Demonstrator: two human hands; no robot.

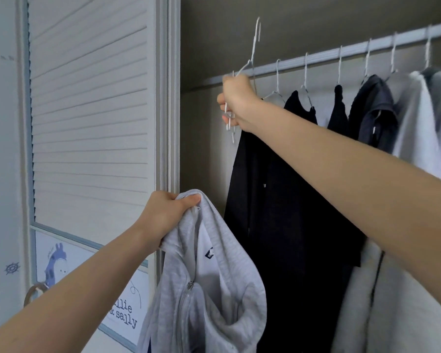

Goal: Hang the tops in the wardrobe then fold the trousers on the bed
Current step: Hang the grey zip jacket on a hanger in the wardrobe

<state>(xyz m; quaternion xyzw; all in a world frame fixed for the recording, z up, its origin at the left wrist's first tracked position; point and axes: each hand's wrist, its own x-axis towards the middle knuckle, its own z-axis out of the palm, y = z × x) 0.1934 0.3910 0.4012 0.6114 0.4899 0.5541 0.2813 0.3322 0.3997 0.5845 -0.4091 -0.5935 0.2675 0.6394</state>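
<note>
My left hand [167,215] grips the collar of a light grey zip-up top [204,289], which hangs down from it at the lower middle. My right hand [236,101] is raised at the left end of the wardrobe rail [316,58] and grips an empty white wire hanger [253,49]. The hanger is tilted, its hook up above the rail and free of it. Dark tops [285,200] and a pale grey garment [423,118] hang on other wire hangers along the rail.
A white louvred wardrobe door [89,110] stands open at the left, with a cartoon picture panel [92,284] and a ring handle [33,293] low on it. The wardrobe's back wall shows above the rail.
</note>
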